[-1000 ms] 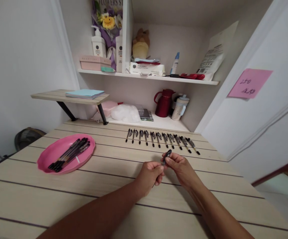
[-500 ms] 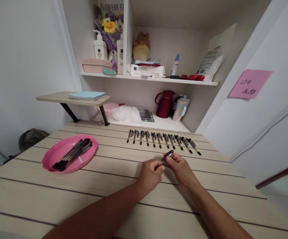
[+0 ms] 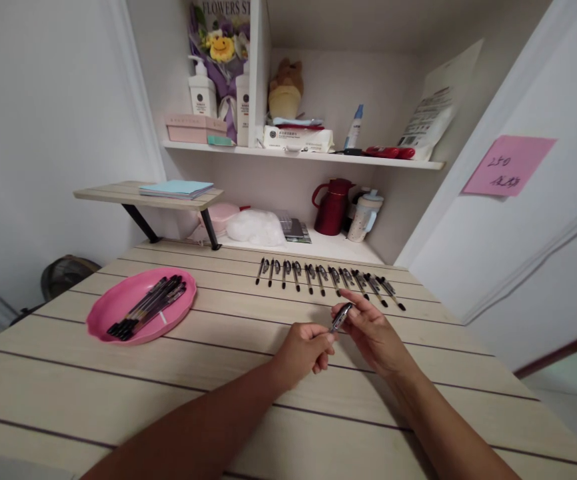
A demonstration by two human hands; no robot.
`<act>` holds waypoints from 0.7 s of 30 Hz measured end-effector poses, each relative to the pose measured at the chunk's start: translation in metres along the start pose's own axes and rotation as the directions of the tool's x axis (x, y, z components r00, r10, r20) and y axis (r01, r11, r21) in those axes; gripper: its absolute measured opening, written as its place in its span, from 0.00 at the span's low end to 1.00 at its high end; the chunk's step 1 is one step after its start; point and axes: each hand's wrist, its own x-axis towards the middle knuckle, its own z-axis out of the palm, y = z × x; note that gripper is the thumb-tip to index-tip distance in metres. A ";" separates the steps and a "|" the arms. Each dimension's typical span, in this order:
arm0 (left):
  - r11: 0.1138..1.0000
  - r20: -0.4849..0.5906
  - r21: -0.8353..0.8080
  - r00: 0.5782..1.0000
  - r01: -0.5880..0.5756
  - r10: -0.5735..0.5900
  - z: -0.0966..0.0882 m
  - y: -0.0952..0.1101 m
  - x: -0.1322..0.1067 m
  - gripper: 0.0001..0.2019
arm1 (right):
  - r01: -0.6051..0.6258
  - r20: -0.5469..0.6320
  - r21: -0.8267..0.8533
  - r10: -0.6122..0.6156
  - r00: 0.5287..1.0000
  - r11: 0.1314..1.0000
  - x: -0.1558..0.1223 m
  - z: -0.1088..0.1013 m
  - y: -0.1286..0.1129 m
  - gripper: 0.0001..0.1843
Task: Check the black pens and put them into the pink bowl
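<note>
Above the middle of the table I hold a black pen [image 3: 340,318], tilted up to the right with its capped end uppermost. My left hand [image 3: 302,355] is closed round its lower part, which the fingers hide. At the cap, my right hand [image 3: 372,333] pinches with the thumb against the curled fingers, its index finger stretched out beyond. Past my hands lies a row of black pens [image 3: 310,280] with their caps beside them. A pink tray [image 3: 99,305] on the left holds a bundle of several black pens [image 3: 146,309].
A small raised shelf [image 3: 118,194] with blue paper [image 3: 176,189] stands at the back left of the slatted table [image 3: 208,400]. In the cabinet behind are a red jug [image 3: 332,210], a cup [image 3: 363,219] and a white plastic bag [image 3: 254,227]. A pink note [image 3: 508,165] hangs at right.
My right index finger has lifted and stretched out from the pen, so more of the cap shows. Both hands and the pen have shifted slightly to the right.
</note>
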 end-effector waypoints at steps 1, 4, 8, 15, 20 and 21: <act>0.999 0.024 -0.033 1.000 0.009 -0.008 0.000 0.000 0.000 0.13 | 0.002 0.004 -0.018 -0.002 1.000 1.000 -0.001 0.000 -0.001 0.17; 0.993 0.072 -0.113 0.997 0.024 -0.016 -0.001 0.001 0.001 0.14 | 0.012 0.007 -0.081 -0.011 1.000 0.997 -0.002 0.001 -0.004 0.12; 0.999 0.019 -0.045 1.000 -0.014 0.015 0.000 0.003 0.003 0.13 | 0.048 -0.026 -0.146 -0.053 0.998 0.988 -0.002 0.004 -0.004 0.10; 0.872 -0.088 0.440 0.957 -0.213 0.278 0.003 0.012 0.004 0.11 | 0.100 -0.070 -0.143 -0.111 0.991 0.985 0.000 0.012 -0.004 0.10; 0.540 0.000 0.773 0.852 -0.332 0.524 0.001 0.016 0.000 0.10 | 0.102 -0.121 -0.158 -0.121 0.985 0.982 -0.001 0.016 -0.004 0.12; 0.499 0.021 0.798 0.842 -0.339 0.539 0.000 0.016 0.000 0.10 | 0.100 -0.130 -0.159 -0.121 0.984 0.982 0.000 0.017 -0.003 0.12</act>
